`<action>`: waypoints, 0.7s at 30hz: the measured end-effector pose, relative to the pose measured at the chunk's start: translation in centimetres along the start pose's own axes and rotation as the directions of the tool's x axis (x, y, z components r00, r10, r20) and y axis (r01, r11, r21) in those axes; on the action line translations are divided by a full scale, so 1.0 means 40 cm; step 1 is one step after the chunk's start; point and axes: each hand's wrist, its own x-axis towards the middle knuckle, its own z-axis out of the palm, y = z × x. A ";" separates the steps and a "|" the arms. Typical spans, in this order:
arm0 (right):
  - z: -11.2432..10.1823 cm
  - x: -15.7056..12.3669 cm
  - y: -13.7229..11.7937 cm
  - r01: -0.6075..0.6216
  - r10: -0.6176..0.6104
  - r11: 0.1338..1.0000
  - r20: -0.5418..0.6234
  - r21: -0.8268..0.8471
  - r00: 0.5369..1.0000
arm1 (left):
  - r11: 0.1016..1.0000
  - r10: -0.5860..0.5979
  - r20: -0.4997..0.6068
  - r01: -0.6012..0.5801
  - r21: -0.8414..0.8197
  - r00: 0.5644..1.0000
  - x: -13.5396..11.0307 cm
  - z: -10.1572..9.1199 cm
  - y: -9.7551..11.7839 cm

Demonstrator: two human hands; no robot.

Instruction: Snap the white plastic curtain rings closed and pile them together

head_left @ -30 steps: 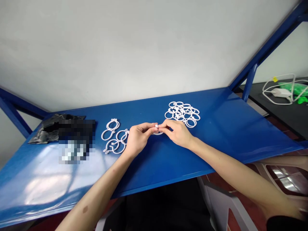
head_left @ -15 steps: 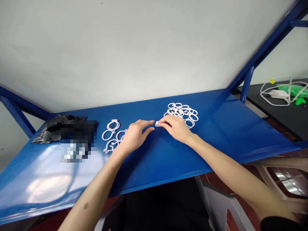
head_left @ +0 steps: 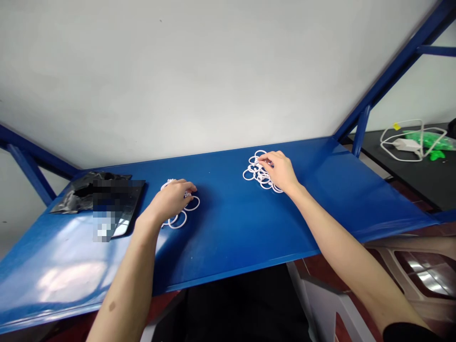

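Note:
My left hand (head_left: 173, 198) hovers low over the left group of white plastic rings, which have small knobs or eyelets. Its thumb and fingers are bent around the knobbed end of a white ring (head_left: 193, 203). Below it, another white ring (head_left: 177, 220) lies on the blue table, while more rings are partly hidden under the palm. Over at the right pile of white rings (head_left: 249, 175), my right hand (head_left: 279, 171) reaches down with thumb and forefinger pinched at a ring. The hand covers part of that pile, where rings overlap.
The blue table (head_left: 221, 228) runs along a pale wall. A crumpled black bag (head_left: 76, 192) and a dark flat device (head_left: 133, 209), partly pixelated, lie at the left. To the right, a black side table (head_left: 399, 166) holds a white cable (head_left: 386, 152) and a green bag (head_left: 429, 140).
My hands have moved apart from mid-table. The left hand went left over its group of rings and closed from an open pose; the right hand went up and right to the other pile.

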 end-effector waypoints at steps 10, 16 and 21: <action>0.048 -0.007 -0.021 0.042 -0.022 0.986 0.121 -0.161 0.992 | 1.000 0.004 -0.084 -0.001 0.026 0.996 0.014 0.005 0.038; 0.030 -0.026 -0.059 0.036 -0.029 0.990 0.051 -0.135 0.998 | 1.000 0.018 -0.127 -0.014 0.028 0.992 0.010 0.006 0.062; 0.028 -0.052 -0.100 0.097 -0.092 0.993 0.078 -0.067 0.993 | 0.997 0.035 -0.210 -0.048 -0.059 0.977 0.005 0.001 0.084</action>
